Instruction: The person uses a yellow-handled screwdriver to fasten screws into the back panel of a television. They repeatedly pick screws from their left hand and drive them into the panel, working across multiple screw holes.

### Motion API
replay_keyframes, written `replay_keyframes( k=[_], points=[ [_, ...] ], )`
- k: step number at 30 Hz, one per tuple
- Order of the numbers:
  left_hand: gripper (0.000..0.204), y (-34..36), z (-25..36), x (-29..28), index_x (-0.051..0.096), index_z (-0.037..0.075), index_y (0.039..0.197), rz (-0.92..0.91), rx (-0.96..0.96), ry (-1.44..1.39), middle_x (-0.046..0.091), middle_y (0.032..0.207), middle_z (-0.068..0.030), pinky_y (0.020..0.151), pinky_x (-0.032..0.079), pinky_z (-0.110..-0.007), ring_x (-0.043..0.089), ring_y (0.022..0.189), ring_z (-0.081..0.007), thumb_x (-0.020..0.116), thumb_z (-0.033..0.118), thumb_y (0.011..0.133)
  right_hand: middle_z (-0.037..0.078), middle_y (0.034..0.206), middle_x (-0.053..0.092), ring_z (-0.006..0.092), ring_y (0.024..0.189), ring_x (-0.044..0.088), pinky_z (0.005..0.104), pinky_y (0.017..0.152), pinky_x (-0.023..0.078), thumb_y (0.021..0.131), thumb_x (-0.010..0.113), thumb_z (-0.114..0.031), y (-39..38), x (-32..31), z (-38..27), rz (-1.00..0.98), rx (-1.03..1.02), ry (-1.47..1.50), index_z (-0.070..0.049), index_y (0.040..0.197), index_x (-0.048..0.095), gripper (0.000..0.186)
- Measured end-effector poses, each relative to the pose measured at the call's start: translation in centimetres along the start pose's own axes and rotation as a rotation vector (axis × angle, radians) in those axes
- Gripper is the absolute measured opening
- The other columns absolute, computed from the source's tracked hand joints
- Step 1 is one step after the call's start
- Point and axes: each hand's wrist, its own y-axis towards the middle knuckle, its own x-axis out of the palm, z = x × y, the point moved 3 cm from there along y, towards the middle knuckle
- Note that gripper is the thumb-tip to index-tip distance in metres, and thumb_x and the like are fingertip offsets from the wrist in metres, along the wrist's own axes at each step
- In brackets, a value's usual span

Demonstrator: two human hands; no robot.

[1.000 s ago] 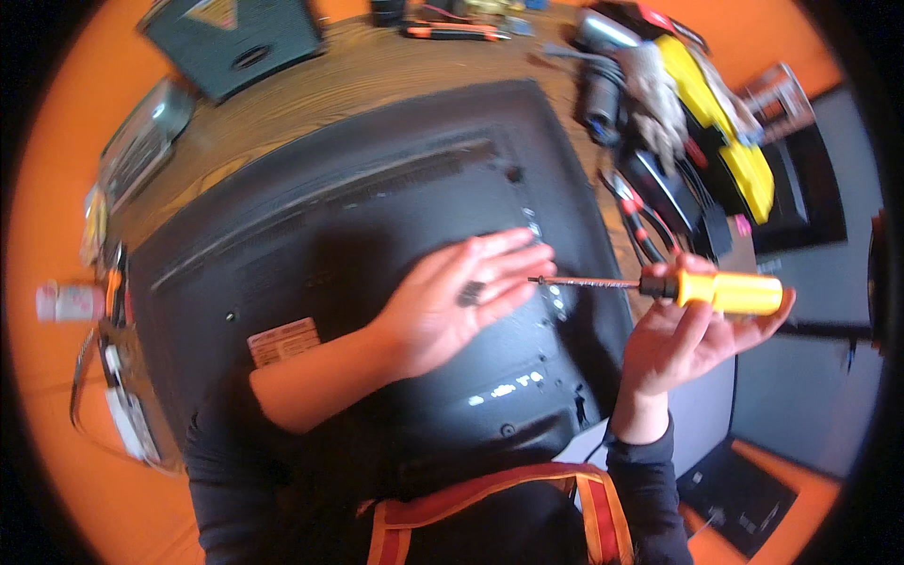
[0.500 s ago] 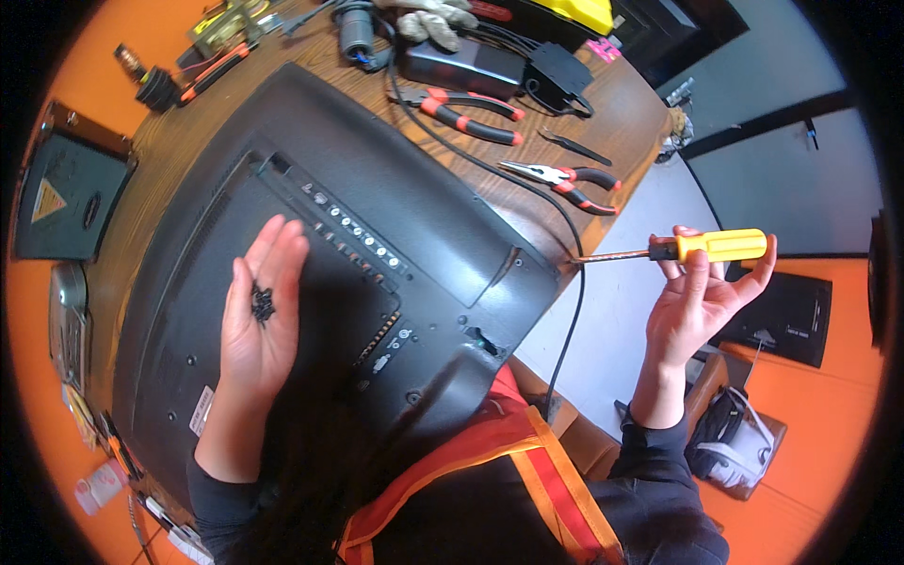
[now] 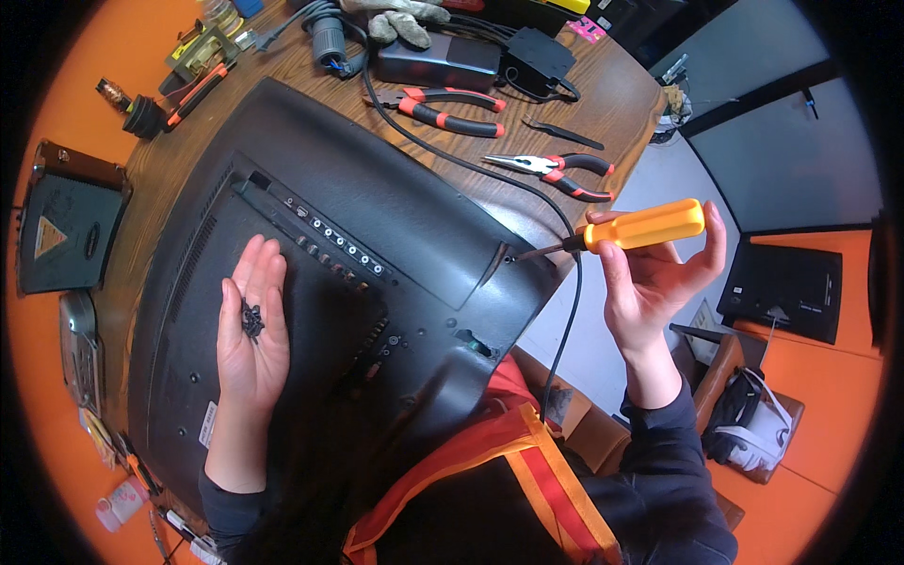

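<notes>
Palm up and a little cupped, my left hand (image 3: 252, 348) holds a small heap of black screws (image 3: 251, 321), its fingers stretched out together. Beneath it the large black flat-screen television (image 3: 395, 202) lies on its front, back panel up. A screwdriver (image 3: 645, 228) with a yellow handle is gripped in the fingers of my right hand (image 3: 650, 292). Its dark shaft points left, and the tip is at or just above a screw hole near the panel's right corner; whether it touches, I cannot tell.
Beyond the television on the wooden table (image 3: 617, 104) lie red-and-black cutting pliers (image 3: 443, 108), long-nose pliers (image 3: 560, 174), tweezers (image 3: 565, 135) and a black power adapter (image 3: 539, 64). A black cable (image 3: 576, 311) crosses the right edge. Gloves (image 3: 400, 28) lie at the back.
My right hand has brought the screwdriver left, its tip now over the panel's corner. The left hand still holds the screws. The whole view has shifted slightly.
</notes>
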Motion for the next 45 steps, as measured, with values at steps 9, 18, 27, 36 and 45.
replay_keyframes(
  k=[9, 18, 27, 36, 45],
  points=[
    [0.044, 0.0, 0.0, 0.0, 0.026, 0.0, 0.128, 0.104, 0.03, 0.132, 0.04, 0.126, -0.0141, 0.093, 0.041, -0.026, 0.042, 0.115, -0.021, 0.026, 0.026, 0.094, 0.017, 0.121, 0.03, 0.0299, 0.088, 0.059, 0.0363, 0.072, 0.053, 0.076, 0.058, 0.004, 0.2, 0.9, -0.1, -0.133, -0.119, -0.125, -0.014, 0.128, 0.006, 0.076],
    [0.044, 0.1, -0.2, 0.6, 0.031, -0.002, 0.126, 0.126, 0.043, 0.372, 0.043, 0.125, -0.0135, 0.093, 0.039, -0.024, 0.043, 0.114, -0.019, 0.031, 0.027, 0.093, 0.02, 0.113, 0.041, 0.0296, 0.092, 0.058, 0.0368, 0.073, 0.052, 0.075, 0.058, 0.006, 1.1, 1.5, -0.2, -0.291, -0.082, 0.035, -0.014, 0.129, 0.01, 0.075],
    [0.043, 0.1, -0.3, 1.0, 0.028, -0.006, 0.126, 0.039, 0.021, 0.312, 0.038, 0.127, -0.0176, 0.096, 0.037, -0.025, 0.04, 0.117, -0.0219, 0.027, 0.023, 0.094, 0.022, 0.107, 0.05, 0.0289, 0.098, 0.054, 0.0408, 0.083, 0.046, 0.08, 0.051, 0.003, 2.1, 2.3, 0.0, -0.386, 0.162, 0.252, -0.02, 0.129, 0.005, 0.071],
    [0.043, 0.1, -0.2, 1.0, 0.028, -0.007, 0.124, -0.027, 0.009, 0.25, 0.039, 0.125, -0.0195, 0.097, 0.037, -0.026, 0.04, 0.117, -0.0235, 0.026, 0.023, 0.094, 0.018, 0.104, 0.049, 0.0257, 0.096, 0.054, 0.0392, 0.081, 0.047, 0.077, 0.056, 0.005, 2.6, 3.1, -1.1, -0.351, 0.035, 0.146, -0.02, 0.124, 0.014, 0.069],
    [0.043, 0.1, -0.3, 1.0, 0.027, -0.008, 0.125, -0.029, 0.013, 0.249, 0.039, 0.124, -0.0208, 0.097, 0.037, -0.028, 0.041, 0.116, -0.0243, 0.025, 0.022, 0.094, 0.013, 0.111, 0.04, 0.0246, 0.097, 0.055, 0.0305, 0.072, 0.053, 0.071, 0.062, 0.007, 2.0, 3.6, -2.3, -0.154, -0.08, -0.165, -0.014, 0.124, 0.023, 0.069]
  ],
)
